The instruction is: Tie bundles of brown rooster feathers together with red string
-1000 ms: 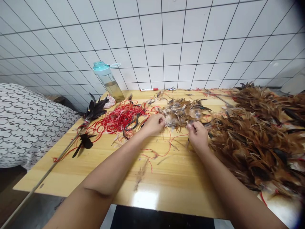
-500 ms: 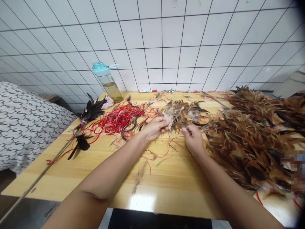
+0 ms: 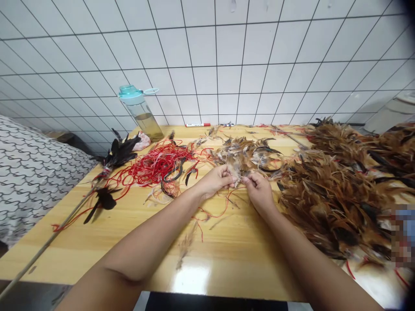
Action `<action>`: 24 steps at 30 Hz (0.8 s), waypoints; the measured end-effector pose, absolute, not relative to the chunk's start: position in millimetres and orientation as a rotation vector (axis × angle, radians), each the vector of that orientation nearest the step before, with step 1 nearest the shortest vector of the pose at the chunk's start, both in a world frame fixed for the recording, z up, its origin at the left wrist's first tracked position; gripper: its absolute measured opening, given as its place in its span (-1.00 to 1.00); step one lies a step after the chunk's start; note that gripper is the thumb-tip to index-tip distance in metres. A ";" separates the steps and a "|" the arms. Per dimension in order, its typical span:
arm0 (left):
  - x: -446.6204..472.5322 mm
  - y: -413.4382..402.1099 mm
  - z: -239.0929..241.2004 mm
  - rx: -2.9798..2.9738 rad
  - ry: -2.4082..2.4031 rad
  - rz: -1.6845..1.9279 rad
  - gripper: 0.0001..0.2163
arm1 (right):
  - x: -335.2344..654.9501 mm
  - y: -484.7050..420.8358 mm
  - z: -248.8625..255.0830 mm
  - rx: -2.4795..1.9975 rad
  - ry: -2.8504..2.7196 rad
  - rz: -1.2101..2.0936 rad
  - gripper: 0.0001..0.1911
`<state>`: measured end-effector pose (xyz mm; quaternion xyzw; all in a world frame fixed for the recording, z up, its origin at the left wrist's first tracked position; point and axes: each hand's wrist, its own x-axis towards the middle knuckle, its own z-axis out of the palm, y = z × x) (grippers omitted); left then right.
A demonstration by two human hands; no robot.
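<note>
My left hand [image 3: 218, 182] is closed in a pinch on a small tuft of pale, fluffy feathers [image 3: 237, 172] over the middle of the table. Fingertips of my right hand [image 3: 260, 188] pinch the lower end of the same tuft, close beside the left fingers. Just behind both hands lies a loose heap of brown and black feathers [image 3: 249, 149]. Thin red strings [image 3: 223, 211] trail on the wood in front of the hands. How many feathers are in the tuft is too fine to make out.
Large brown feather bundles [image 3: 333, 203] cover the right side. Tangled red string [image 3: 158, 164] lies left of centre, near a stick [image 3: 48, 248] with black feathers [image 3: 119, 151] tied on. A water bottle [image 3: 142, 114] and a red-capped marker [image 3: 197, 125] stand and lie along the tiled wall.
My right hand has moved left to meet my left hand and now pinches the pale tuft's end. My left hand has shifted slightly down. The view has turned a little to the right.
</note>
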<state>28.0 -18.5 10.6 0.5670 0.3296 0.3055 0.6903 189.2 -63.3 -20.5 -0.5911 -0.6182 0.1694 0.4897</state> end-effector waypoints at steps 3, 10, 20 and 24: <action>29.7 -20.2 11.2 1.291 0.716 0.697 -0.70 | 188.8 -63.0 -21.5 -1.424 -1.517 0.408 -0.77; 27.0 -14.6 5.6 1.425 0.850 0.678 -0.76 | 188.5 -63.5 -21.4 -1.419 -1.536 0.391 -0.76; -6.0 17.2 -0.5 1.802 1.100 0.661 -0.89 | 191.6 -62.1 -17.6 -1.393 -1.479 0.433 -0.76; -13.3 21.7 4.3 1.979 1.209 0.598 -0.89 | 193.5 -61.9 -16.8 -1.407 -1.476 0.446 -0.76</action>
